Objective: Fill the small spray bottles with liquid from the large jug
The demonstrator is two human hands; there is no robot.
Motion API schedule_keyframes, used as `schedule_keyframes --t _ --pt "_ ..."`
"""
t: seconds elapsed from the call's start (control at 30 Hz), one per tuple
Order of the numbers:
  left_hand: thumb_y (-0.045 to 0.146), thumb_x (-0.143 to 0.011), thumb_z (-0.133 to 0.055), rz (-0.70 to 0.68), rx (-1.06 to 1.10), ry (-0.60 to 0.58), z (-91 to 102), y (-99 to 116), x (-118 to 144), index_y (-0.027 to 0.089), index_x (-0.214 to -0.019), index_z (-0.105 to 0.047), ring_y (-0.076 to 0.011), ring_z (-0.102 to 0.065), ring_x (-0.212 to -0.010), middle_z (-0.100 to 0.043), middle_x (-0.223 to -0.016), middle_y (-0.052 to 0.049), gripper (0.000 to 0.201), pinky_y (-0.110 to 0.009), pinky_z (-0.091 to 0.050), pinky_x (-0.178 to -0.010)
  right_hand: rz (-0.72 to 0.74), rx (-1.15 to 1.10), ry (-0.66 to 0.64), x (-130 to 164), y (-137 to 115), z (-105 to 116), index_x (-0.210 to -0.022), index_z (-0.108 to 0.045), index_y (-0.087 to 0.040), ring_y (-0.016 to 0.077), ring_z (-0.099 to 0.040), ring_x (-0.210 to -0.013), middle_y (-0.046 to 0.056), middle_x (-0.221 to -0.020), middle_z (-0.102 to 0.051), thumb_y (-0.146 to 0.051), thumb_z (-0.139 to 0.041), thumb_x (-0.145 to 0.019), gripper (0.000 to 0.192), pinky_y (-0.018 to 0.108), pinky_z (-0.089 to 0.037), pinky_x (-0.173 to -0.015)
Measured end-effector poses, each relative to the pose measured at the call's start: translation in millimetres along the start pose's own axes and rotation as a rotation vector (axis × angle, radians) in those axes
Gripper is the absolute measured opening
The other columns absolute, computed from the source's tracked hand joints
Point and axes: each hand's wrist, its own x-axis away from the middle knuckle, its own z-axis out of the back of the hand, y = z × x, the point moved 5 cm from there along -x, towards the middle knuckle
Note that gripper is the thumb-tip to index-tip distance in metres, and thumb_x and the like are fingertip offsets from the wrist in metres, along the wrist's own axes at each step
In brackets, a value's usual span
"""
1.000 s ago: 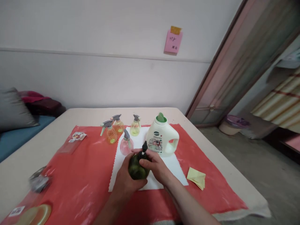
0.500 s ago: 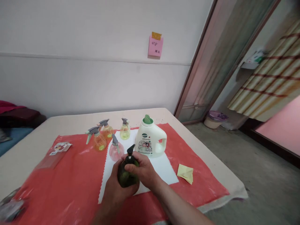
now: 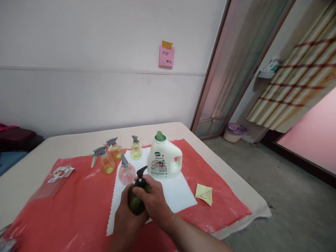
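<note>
A dark green pump bottle (image 3: 135, 205) with a black pump head is held between both hands, tilted slightly. My left hand (image 3: 126, 218) wraps round its body from the left and below. Around the collar and upper right side, my right hand (image 3: 152, 194) is closed, its thumb across the front. Just beyond the hands stand a pink spray bottle (image 3: 127, 174) and a white detergent jug (image 3: 154, 159) with a green piece in its mouth. A white sheet (image 3: 175, 196) lies beneath them.
Two orange spray bottles (image 3: 107, 165) and a yellow spray bottle (image 3: 136, 152) stand farther back. Yellow paper notes (image 3: 204, 194) lie at right on the red plastic cover (image 3: 86, 199). At left lies a clear plastic packet (image 3: 56, 178). A white wall backs the table.
The view has turned a little to the right, so the scene sits farther left. Both hands keep their hold on the pump bottle, with the right hand around its collar.
</note>
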Motion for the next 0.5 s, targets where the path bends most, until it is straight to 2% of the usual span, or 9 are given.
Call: schedule_keyframes --t 0.2,0.27,0.33,0.43,0.5 --pt "0.044 -0.06 -0.086 -0.001 0.024 -0.03 -3.6 -4 -2 0.027 -0.143 -0.057 -0.0403 -0.076 -0.112 -0.079 -0.121 -0.009 0.09 -0.042 -0.059 -0.085 0.029 0.051 -0.006 1 -4 2 -0.084 -0.066 -0.024 0.0191 -0.055 -0.084 -0.001 -0.084 -0.063 -0.037 -0.071 -0.075 0.017 0.033 -0.044 -0.079" --pt "0.044 -0.06 -0.087 -0.04 0.109 -0.058 -7.9 -6 -3 0.028 -0.147 -0.053 -0.0403 -0.073 -0.122 -0.075 -0.133 -0.01 0.095 -0.044 -0.06 -0.092 0.058 0.067 -0.014 1 -13 5 -0.081 -0.065 -0.024 0.0191 -0.056 -0.084 -0.001 -0.083 -0.062 -0.038 -0.072 -0.074 0.018 0.032 -0.043 -0.078" --pt "0.044 -0.061 -0.089 -0.112 0.247 -0.09 -12.2 -9 -4 0.028 -0.154 -0.045 -0.0397 -0.062 -0.139 -0.066 -0.15 -0.012 0.105 -0.046 -0.056 -0.106 0.091 0.082 -0.017 0 -27 12 -0.08 -0.064 -0.024 0.0187 -0.056 -0.084 -0.001 -0.083 -0.063 -0.041 -0.073 -0.074 0.02 0.032 -0.044 -0.079" --pt "0.046 -0.063 -0.091 -0.23 0.39 -0.118 -12.6 -15 -7 0.028 -0.16 -0.037 -0.0388 -0.046 -0.154 -0.049 -0.166 -0.015 0.112 -0.053 -0.041 -0.125 0.133 0.112 -0.004 -2 -58 37 -0.085 -0.067 -0.024 0.0182 -0.057 -0.084 -0.001 -0.085 -0.064 -0.046 -0.073 -0.077 0.025 0.031 -0.045 -0.081" --pt "0.049 -0.067 -0.091 -0.267 0.389 -0.13 -9.3 -20 -12 0.029 -0.158 -0.04 -0.0401 -0.046 -0.154 -0.046 -0.168 -0.015 0.107 -0.058 -0.035 -0.128 0.156 0.201 0.015 -2 -79 65 -0.088 -0.069 -0.024 0.0185 -0.058 -0.084 0.0 -0.085 -0.067 -0.048 -0.075 -0.076 0.027 0.031 -0.046 -0.079"
